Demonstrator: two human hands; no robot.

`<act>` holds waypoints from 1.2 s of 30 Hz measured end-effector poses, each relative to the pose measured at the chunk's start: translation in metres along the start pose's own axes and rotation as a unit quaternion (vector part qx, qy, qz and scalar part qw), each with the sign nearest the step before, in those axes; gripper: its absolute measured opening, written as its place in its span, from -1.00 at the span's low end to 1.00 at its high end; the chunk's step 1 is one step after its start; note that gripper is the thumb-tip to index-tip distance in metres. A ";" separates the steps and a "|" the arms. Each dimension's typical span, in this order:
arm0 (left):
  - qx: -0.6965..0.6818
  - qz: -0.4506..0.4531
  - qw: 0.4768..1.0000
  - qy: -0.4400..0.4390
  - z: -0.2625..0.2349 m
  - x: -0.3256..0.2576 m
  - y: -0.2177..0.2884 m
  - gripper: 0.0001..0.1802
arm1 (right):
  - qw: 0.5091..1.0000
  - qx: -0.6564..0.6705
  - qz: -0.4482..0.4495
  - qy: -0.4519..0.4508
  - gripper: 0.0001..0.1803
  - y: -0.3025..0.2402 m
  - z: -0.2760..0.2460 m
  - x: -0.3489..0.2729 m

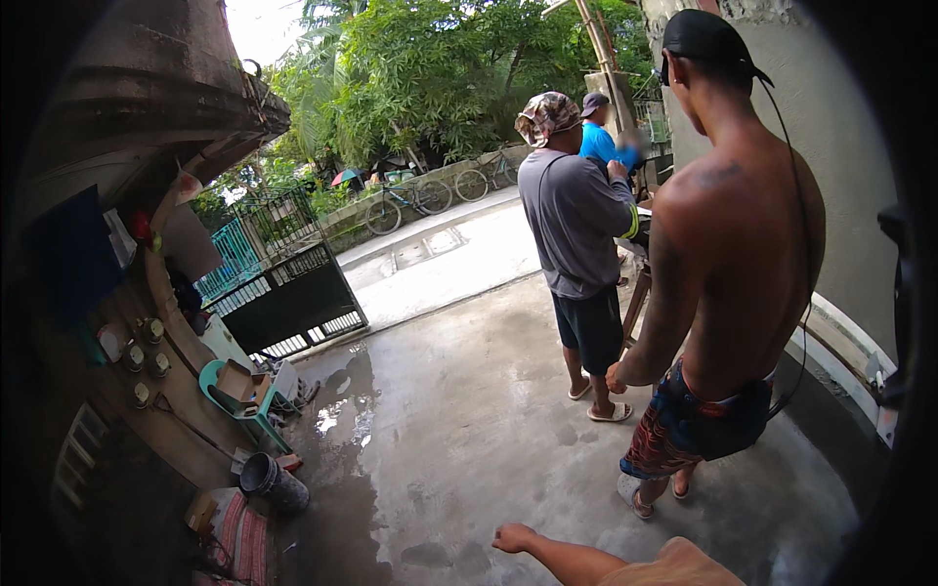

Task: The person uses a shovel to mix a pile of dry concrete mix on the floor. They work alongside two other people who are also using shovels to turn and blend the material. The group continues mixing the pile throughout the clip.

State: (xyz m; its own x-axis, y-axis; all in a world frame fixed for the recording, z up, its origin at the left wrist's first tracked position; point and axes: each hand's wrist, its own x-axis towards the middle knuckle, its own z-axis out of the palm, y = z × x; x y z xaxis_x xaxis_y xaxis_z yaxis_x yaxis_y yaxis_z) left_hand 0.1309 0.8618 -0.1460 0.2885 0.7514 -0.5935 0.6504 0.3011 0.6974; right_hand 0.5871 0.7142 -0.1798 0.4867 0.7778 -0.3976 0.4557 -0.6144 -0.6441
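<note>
A: What's nearest the hand?
B: Damp grey concrete floor (pixel 459 420), below it; looks like air btwn them, but can't be sure. Floor's long way runs from the arm (pixel 586 562) out to a pale road (pixel 459 234). Closest loose thing: dark bucket (pixel 277 483), well apart to the L, mouth up, looks upright.
A: Which hand, & what's in the grip?
B: Prob. the wearer's R hand (pixel 513 537); arm enters at lower edge, R of centre, pointing L, bucket side. Nothing visible in the grip; fingers look curled, but can't tell if open or closed. L hand's out of view, so R is the nearer one in sight.
A: Further out?
B: Past the bucket, green chair (pixel 264 420) w/ cardboard box (pixel 239 379). To the R, a person in patterned shorts (pixel 743 244), back to us; beyond, a person in a grey shirt (pixel 576 215).
</note>
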 end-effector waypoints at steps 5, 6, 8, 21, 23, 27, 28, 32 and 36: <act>0.026 -0.057 0.998 -0.026 0.013 0.077 0.025 -0.71 | 0.999 -0.007 -0.044 -0.009 -0.56 -0.049 -0.036 0.087; 0.029 -0.075 0.996 -0.030 0.011 0.089 0.018 -0.71 | 0.999 -0.019 -0.045 -0.014 -0.57 -0.045 -0.037 0.105; 0.028 -0.117 0.992 -0.027 0.008 0.121 0.007 -0.70 | 0.999 -0.049 -0.007 -0.018 -0.57 -0.024 -0.038 0.140; 0.046 0.005 0.998 0.052 -0.082 0.475 0.338 -0.64 | 0.935 -0.099 0.332 -0.079 -0.42 0.172 -0.006 0.254; -0.029 0.053 0.997 0.050 -0.086 0.516 0.395 -0.69 | 0.887 0.008 0.460 -0.032 -0.37 0.148 -0.013 0.320; 0.009 0.145 0.989 -0.024 -0.076 0.572 0.435 -0.82 | 0.921 -0.017 0.381 -0.079 -0.39 0.078 -0.057 0.502; 0.006 0.111 0.994 -0.021 -0.075 0.578 0.433 -0.82 | 0.953 -0.101 0.276 -0.066 -0.43 0.055 -0.071 0.550; 0.152 -0.020 0.988 0.006 -0.076 0.586 0.425 -0.80 | 0.977 -0.055 0.198 -0.061 -0.53 -0.063 -0.155 0.739; -0.113 -0.301 0.939 0.123 -0.085 0.578 0.429 -0.74 | 0.999 -0.019 0.037 0.008 -0.57 -0.195 -0.236 0.892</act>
State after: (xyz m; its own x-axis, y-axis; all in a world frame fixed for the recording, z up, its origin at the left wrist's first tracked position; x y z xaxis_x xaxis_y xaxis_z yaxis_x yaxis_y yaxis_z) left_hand 0.5170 1.4751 -0.1555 -0.2732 0.5099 -0.8157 0.4704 0.8105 0.3491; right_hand 1.1088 1.4966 -0.2549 0.5323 0.7278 -0.4324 0.4454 -0.6752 -0.5880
